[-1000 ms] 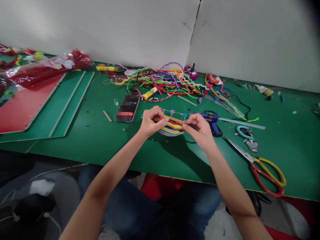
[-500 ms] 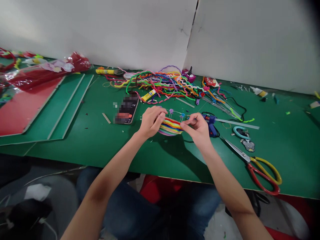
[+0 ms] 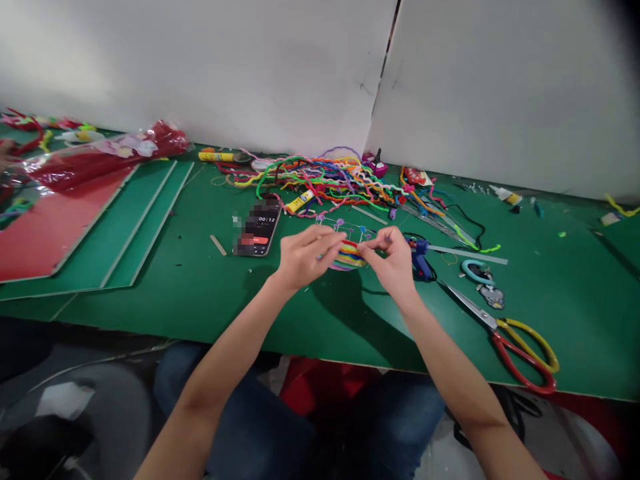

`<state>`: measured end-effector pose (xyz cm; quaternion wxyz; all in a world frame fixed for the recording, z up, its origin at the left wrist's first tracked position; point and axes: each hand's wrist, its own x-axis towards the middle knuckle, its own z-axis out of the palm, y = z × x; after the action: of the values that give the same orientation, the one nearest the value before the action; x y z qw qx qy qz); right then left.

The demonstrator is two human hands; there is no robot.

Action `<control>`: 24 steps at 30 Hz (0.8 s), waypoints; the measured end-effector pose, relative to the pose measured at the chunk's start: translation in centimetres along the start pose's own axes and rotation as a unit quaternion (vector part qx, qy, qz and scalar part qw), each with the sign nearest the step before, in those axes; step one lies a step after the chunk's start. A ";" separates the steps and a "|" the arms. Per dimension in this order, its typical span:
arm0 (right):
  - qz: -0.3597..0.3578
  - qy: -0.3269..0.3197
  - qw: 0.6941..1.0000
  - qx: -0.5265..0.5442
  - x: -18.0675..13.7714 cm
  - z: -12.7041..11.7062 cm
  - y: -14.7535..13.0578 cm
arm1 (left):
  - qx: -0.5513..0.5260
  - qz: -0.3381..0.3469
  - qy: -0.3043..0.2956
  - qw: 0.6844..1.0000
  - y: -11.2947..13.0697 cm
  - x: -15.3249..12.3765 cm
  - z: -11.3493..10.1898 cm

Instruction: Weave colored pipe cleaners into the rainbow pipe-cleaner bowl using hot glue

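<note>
A small round basket-like piece (image 3: 350, 260) wound with bands of coloured yarn is held up over the green table. Thin upright wires with purple and blue bits at their tops rise from its far rim. My left hand (image 3: 307, 259) is closed at the piece's left side, its fingertips by the red top strand and covering part of the bands. On the right, my right hand (image 3: 395, 260) pinches the red strand at the near rim with thumb and forefinger. Both hands hide the piece's ends.
Behind the hands lies a tangled heap of coloured yarn (image 3: 325, 177) with a yellow glue stick (image 3: 300, 201). A phone (image 3: 259, 229) lies left. At right are a blue glue gun (image 3: 421, 259), a teal ring (image 3: 475, 271) and large scissors (image 3: 500, 327). Boards (image 3: 145, 227) lie far left.
My left hand has slid right along the rim, closer to my right hand, and now covers more of the bands. My right hand keeps its pinch. The view has shifted slightly.
</note>
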<state>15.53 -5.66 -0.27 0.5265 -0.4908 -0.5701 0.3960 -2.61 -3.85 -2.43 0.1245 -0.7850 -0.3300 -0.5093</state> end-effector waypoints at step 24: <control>-0.327 -0.083 0.846 -0.413 1.5 -2.6 -0.9 | 0.048 -0.042 -0.201 0.978 1.4 0.7 -1.2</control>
<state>17.98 -4.56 1.23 0.3252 -0.4135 -0.8499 -0.0320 -2.42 -5.32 -1.09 0.0719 -0.8499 -0.4046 -0.3298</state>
